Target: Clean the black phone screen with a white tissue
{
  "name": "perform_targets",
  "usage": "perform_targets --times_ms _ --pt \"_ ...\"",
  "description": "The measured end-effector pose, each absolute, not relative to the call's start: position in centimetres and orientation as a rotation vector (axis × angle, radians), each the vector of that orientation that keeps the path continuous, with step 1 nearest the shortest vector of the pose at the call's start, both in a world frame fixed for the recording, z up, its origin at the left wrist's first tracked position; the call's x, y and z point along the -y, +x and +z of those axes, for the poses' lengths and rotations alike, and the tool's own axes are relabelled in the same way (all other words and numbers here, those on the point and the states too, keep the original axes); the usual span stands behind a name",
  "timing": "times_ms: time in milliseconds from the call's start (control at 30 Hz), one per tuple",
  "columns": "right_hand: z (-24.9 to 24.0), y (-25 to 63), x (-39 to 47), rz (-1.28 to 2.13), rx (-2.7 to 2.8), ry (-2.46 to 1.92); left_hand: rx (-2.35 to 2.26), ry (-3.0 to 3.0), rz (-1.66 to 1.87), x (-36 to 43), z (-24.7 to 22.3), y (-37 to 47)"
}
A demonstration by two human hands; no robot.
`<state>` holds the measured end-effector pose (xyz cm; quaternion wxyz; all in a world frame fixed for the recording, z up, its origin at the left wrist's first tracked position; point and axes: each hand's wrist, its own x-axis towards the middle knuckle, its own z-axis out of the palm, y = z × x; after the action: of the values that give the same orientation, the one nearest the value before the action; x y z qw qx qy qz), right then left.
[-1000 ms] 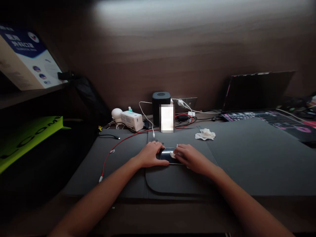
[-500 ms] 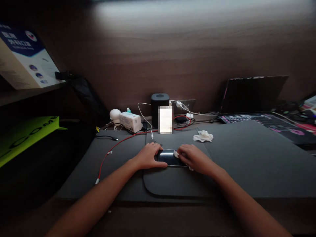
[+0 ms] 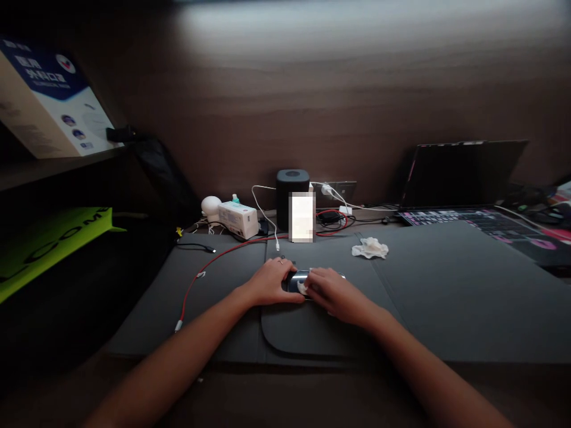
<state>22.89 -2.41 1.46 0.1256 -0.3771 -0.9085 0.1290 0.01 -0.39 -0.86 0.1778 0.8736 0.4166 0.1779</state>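
Observation:
A smartphone (image 3: 296, 279) lies flat, screen up and sideways, on the dark grey mat (image 3: 312, 333). My left hand (image 3: 274, 280) grips its left end, thumb along the near edge and fingers at the far edge. Bunched in the fingers of my right hand (image 3: 332, 289) is a white tissue (image 3: 302, 288), pressed on the screen near its middle. That hand covers most of the phone's right half. Beyond it, to the right, a crumpled tissue (image 3: 370, 248) rests on the mat.
A black speaker (image 3: 285, 202) stands at the back, with a blurred-out bright rectangle before it. Left of it sit a white box (image 3: 238, 219) and tangled cables. A red cable (image 3: 209, 259) curves over the mat's left side. An open laptop (image 3: 464, 175) stands at the right.
My right hand has slid left across the phone screen with the tissue. My left hand keeps its hold on the phone. The view has shifted slightly.

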Motion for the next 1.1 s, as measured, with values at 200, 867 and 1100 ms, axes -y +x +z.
perform_targets --times_ms 200,867,1100 --pt "1.3 22.6 2.2 0.304 2.621 -1.157 -1.183 2.46 0.522 0.3 -0.8 0.1" --pt "1.0 21.2 1.6 0.181 2.656 -1.085 -1.186 2.474 0.513 0.3 -0.9 0.1" --pt "2.1 21.1 2.4 0.358 2.723 -0.924 -1.159 2.502 0.514 0.2 -1.0 0.0"
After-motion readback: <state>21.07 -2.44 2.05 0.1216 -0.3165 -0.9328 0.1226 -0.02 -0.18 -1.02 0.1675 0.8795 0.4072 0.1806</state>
